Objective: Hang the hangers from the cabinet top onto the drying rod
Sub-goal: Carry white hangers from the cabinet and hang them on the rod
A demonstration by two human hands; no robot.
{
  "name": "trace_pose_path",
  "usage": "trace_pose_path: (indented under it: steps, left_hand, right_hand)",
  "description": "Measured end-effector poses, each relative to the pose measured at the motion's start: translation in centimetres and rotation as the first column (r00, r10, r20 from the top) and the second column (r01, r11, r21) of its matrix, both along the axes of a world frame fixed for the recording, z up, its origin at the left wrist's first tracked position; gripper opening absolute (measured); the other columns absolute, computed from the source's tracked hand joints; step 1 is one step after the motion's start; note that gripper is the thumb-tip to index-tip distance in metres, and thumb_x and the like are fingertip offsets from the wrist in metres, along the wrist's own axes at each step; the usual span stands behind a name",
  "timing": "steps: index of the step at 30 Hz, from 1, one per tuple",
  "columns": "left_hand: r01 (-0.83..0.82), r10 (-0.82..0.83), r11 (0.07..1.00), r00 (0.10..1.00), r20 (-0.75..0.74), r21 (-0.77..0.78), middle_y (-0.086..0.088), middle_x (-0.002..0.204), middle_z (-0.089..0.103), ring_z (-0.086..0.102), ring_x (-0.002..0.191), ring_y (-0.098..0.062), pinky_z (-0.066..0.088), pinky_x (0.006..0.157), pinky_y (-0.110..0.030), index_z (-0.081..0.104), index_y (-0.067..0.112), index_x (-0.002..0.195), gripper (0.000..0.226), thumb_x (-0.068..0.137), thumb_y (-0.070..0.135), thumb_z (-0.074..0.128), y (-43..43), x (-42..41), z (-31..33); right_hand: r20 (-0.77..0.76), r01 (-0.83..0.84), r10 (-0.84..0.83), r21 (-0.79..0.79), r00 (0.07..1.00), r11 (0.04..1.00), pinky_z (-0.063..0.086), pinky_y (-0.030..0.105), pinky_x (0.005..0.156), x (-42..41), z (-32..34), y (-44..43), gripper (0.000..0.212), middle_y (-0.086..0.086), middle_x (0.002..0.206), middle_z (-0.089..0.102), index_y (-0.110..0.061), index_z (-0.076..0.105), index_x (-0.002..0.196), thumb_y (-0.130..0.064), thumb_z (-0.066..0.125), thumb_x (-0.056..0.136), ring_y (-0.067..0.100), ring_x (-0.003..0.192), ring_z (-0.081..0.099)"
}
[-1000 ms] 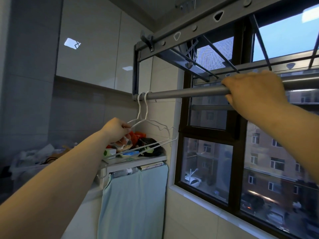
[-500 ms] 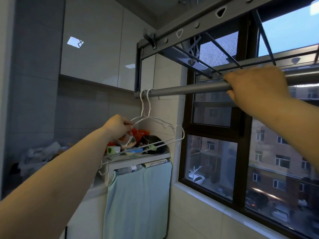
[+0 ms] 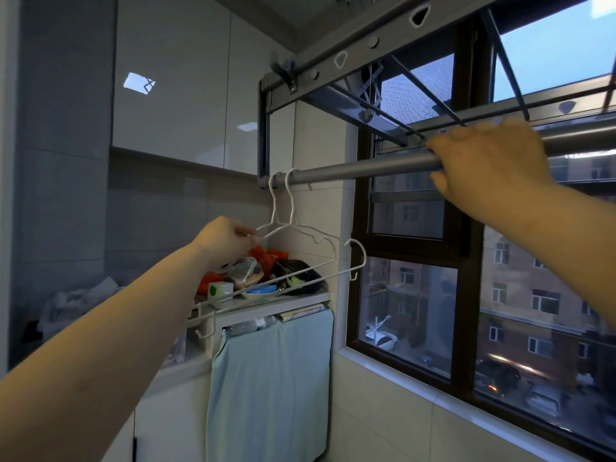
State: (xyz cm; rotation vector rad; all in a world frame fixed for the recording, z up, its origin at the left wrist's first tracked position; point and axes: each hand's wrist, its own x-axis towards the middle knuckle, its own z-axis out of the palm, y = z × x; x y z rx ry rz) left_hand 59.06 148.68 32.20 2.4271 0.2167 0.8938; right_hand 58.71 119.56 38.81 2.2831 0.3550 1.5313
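Note:
Two white wire hangers (image 3: 293,228) hang by their hooks on the far left end of the grey drying rod (image 3: 360,170). My left hand (image 3: 226,241) pinches their left shoulder wires just below the hooks. Their bottom bars slant down to the left, with small end hooks near the window at the right. My right hand (image 3: 490,161) grips the rod farther right, fingers curled over its top. The cabinet top (image 3: 300,300) lies below the hangers, behind my left hand.
Bags, a white box and a small dish clutter the cabinet top. A light blue towel (image 3: 270,388) drapes down the cabinet front. The rack frame (image 3: 366,51) runs overhead. A dark-framed window (image 3: 466,295) fills the right side. White wall cabinets (image 3: 173,85) sit upper left.
The view has shifted slightly; the hangers stay hooked on the rod. My left hand keeps hold of their shoulder, and my right hand stays on the rod.

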Motion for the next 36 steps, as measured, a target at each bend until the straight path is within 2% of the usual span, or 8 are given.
trace_pose_path:
  steps: [5,8,14,17,20,25,31,36]
  left_hand:
    - [-0.04,0.035,0.995,0.998,0.054,0.088,-0.01,0.127,0.057,0.053,0.106,-0.024,0.036,0.081,-0.026,0.057,0.012,0.122,0.034,0.092,0.026,0.048,-1.6,-1.4,0.3]
    - [0.009,-0.03,0.989,0.99,0.137,0.151,-0.006,0.125,0.058,0.054,0.109,-0.02,0.037,0.081,-0.025,0.059,0.016,0.119,0.031,0.092,0.026,0.05,-3.1,-2.3,-0.2]
    - [0.187,-0.22,0.968,0.954,0.206,0.168,0.004,0.095,0.068,0.056,0.082,-0.007,0.038,0.076,-0.018,0.069,0.013,0.104,0.021,0.088,0.017,0.057,-7.9,-4.3,-3.4]
    - [0.31,-0.324,0.946,0.922,0.21,0.098,0.009,0.079,0.065,0.056,0.067,0.005,0.039,0.064,-0.003,0.071,0.015,0.096,0.016,0.086,0.013,0.058,-12.0,-5.7,-5.0]
    - [0.446,-0.446,0.894,0.873,0.196,0.043,0.02,0.07,0.056,0.057,0.062,0.01,0.04,0.058,0.0,0.061,0.031,0.079,0.019,0.088,0.015,0.056,-17.3,-7.1,-6.6]
    - [0.641,-0.638,0.767,0.761,0.114,0.011,0.024,0.063,0.056,0.051,0.062,0.005,0.035,0.062,-0.006,0.062,0.032,0.075,0.022,0.089,0.017,0.054,-30.6,-9.6,-8.8]
    - [0.898,-0.898,0.431,0.437,0.057,-0.089,0.017,0.056,0.058,0.05,0.062,0.0,0.036,0.06,-0.005,0.052,0.034,0.057,0.04,0.088,0.01,0.055,-52.4,-18.0,-11.8]
    - [0.961,-0.984,0.175,0.165,-0.063,-0.215,0.023,0.064,0.061,0.061,0.079,-0.014,0.044,0.074,-0.022,0.055,0.04,0.062,0.035,0.089,0.019,0.054,-69.8,-26.5,-16.5]
  right_hand:
    - [0.027,-0.12,0.119,0.06,0.993,0.991,0.031,0.043,0.097,0.0,-0.6,0.1,0.037,0.021,0.126,0.054,-0.002,0.051,0.125,-0.016,0.053,0.091,0.037,0.116,0.046]
    - [0.201,-0.295,0.288,0.006,0.936,0.955,0.048,0.05,0.081,0.6,-1.2,-0.5,0.032,0.028,0.096,0.066,0.008,0.066,0.094,0.0,0.075,0.065,0.044,0.088,0.062]
    - [0.266,-0.426,0.439,-0.111,0.858,0.898,0.032,0.035,0.08,0.1,-4.1,-2.3,0.027,0.013,0.079,0.07,-0.003,0.071,0.082,-0.011,0.046,0.075,0.033,0.074,0.067]
    - [0.165,-0.407,0.414,-0.077,0.895,0.91,0.048,0.033,0.068,-1.7,-6.2,-5.8,0.014,0.01,0.072,0.071,-0.004,0.072,0.08,-0.007,0.065,0.069,0.03,0.065,0.067]
    - [-0.158,-0.27,0.278,0.071,0.947,0.96,0.05,0.035,0.068,-5.9,-8.0,-11.0,0.019,0.012,0.079,0.071,-0.005,0.07,0.09,-0.012,0.074,0.073,0.031,0.075,0.066]
    - [-0.619,0.2,0.031,0.301,0.785,0.932,0.041,0.028,0.081,-15.0,-11.2,-24.1,0.027,0.005,0.117,0.06,-0.023,0.056,0.117,-0.034,0.042,0.096,0.025,0.107,0.054]
    - [-0.808,0.548,-0.068,0.332,0.585,0.767,0.042,0.026,0.075,-30.2,-16.3,-42.3,0.016,0.003,0.109,0.059,-0.027,0.06,0.095,-0.027,0.044,0.096,0.022,0.093,0.051]
    - [-0.832,0.754,-0.13,0.407,0.539,0.516,0.042,0.023,0.089,-43.8,-20.5,-54.6,0.03,0.0,0.12,0.061,-0.02,0.056,0.123,-0.029,0.048,0.095,0.018,0.111,0.055]
